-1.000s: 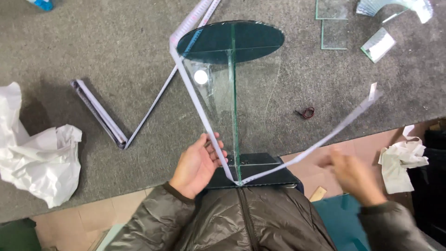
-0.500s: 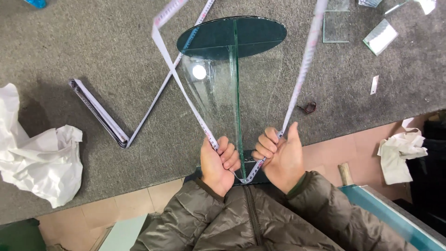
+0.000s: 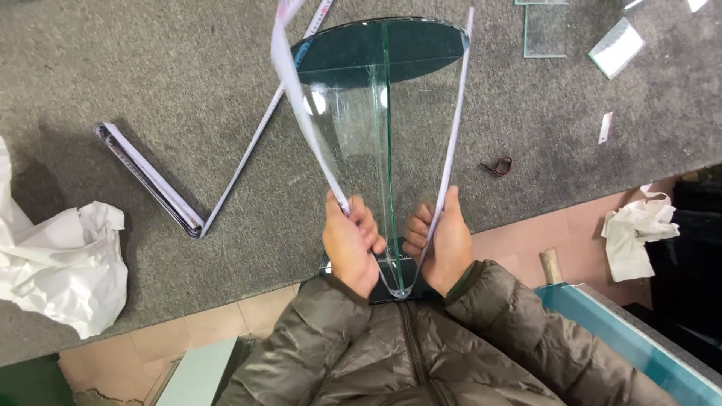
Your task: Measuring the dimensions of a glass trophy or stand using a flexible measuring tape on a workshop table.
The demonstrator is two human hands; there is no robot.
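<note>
A glass stand [image 3: 380, 128] with a round dark-green disc at its far end and upright clear panes rests on the grey carpeted bench [image 3: 150, 75], its near end against my body. A long white strip [image 3: 301, 113] runs around the near end and up both sides. My left hand [image 3: 350, 244] is shut on the strip's left run. My right hand [image 3: 440, 244] is shut on the right run, thumb pressed up along it. Both hands sit close together beside the middle pane.
A folded white strip bundle [image 3: 150, 180] lies on the bench at left. Crumpled white paper [image 3: 60, 263] sits at the near left, another wad [image 3: 635, 229] at right. Glass offcuts [image 3: 545, 30] lie far right, a small red-and-black loop [image 3: 498, 165] nearer. A blue-edged glass sheet [image 3: 624, 338] stands lower right.
My right hand swung the strip's free end in from the right and up against the stand's right side. Both hands now grip the strip together at the near end.
</note>
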